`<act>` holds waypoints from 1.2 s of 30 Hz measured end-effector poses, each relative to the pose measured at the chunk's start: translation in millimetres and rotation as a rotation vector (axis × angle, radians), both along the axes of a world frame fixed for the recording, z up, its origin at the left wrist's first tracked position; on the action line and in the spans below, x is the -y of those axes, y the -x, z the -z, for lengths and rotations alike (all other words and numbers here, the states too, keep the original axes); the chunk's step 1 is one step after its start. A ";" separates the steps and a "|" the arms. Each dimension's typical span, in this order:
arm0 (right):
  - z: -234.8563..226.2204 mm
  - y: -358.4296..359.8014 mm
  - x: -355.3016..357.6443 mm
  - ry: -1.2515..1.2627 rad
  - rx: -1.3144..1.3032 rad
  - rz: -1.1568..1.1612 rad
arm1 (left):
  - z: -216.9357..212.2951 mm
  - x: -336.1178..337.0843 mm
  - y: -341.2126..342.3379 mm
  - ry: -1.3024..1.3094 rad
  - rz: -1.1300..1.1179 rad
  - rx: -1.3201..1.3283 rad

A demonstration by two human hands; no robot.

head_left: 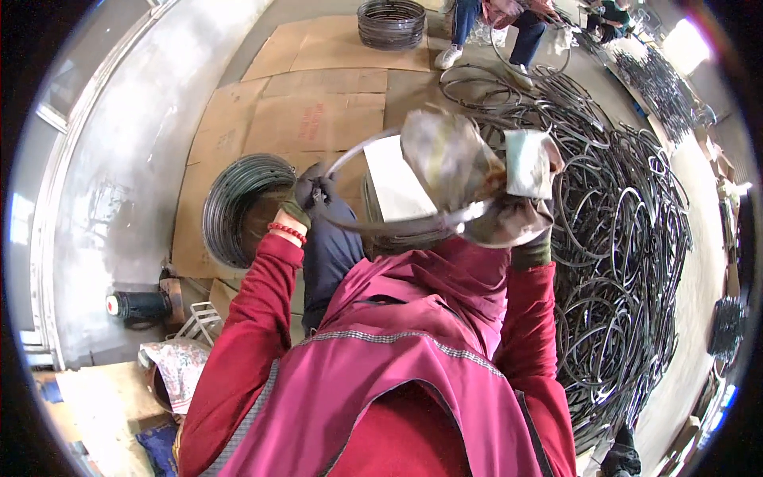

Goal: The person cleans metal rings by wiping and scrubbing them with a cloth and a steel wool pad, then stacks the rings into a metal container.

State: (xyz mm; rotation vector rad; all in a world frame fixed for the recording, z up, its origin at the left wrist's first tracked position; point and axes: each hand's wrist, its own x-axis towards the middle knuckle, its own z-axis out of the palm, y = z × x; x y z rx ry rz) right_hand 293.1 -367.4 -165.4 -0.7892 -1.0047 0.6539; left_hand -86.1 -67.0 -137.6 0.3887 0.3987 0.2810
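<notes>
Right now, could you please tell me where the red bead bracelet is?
In the head view, left of centre, the bracelet sits between the red left sleeve and the gloved left hand, near a stack of dark hoops.

A thin, dark, glossy ring [354,226] is held up in mid-air, slightly tilted, its near edge bowed in one smooth curve. A grey-brown stained cloth [445,157], bunched and motion-blurred, covers part of its right side; a pale green-and-white pad [528,164] stands just right of the cloth.

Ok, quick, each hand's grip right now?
Left hand: closed, holding a thin ring.
Right hand: holding a stained cloth at the ring; blur hides exact finger positions.
</notes>
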 end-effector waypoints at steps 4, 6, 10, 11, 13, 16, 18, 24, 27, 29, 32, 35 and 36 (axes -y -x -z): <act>-22.0 0.9 -48.0 0.241 0.536 0.532 | 16.0 1.0 -12.2 0.304 0.031 -0.006; -57.4 18.3 -57.6 0.266 0.613 0.381 | 15.3 1.9 -18.0 -0.087 -0.192 -0.107; -114.2 63.4 -86.0 0.032 -0.244 0.202 | -16.6 -3.6 -20.3 -0.600 -0.213 -0.662; -120.7 69.8 -91.4 0.015 -0.181 0.241 | -28.7 -2.0 -24.5 -0.860 -0.200 -0.802; -123.6 74.2 -101.0 -0.072 -0.367 0.237 | -55.9 8.8 -35.4 -1.172 -0.411 -0.734; -111.8 66.9 -111.6 -0.166 -0.392 0.142 | -103.0 30.2 -58.3 -1.750 -0.627 -0.478; -103.2 61.5 -115.2 -0.057 -0.644 0.046 | -128.9 42.4 -78.9 -2.149 -0.596 -0.357; -104.1 71.3 -81.8 0.080 0.068 0.341 | -145.8 57.2 -136.2 -2.077 -0.284 -0.669; -112.3 75.8 -50.8 0.066 1.074 0.825 | -139.0 52.4 -151.1 -2.106 -0.367 -0.728; -106.2 84.1 -38.6 0.328 0.760 1.056 | -134.7 50.1 -157.0 -2.082 -0.440 -0.664; -85.7 81.1 -18.1 0.181 0.173 0.535 | -130.5 51.1 -161.4 -2.065 -0.373 -0.717; -59.3 58.8 -0.4 0.378 0.310 0.662 | -129.8 53.0 -164.9 -2.103 -0.408 -0.681; -54.2 47.3 5.4 0.426 0.374 0.705 | -130.1 53.3 -165.2 -2.096 -0.411 -0.643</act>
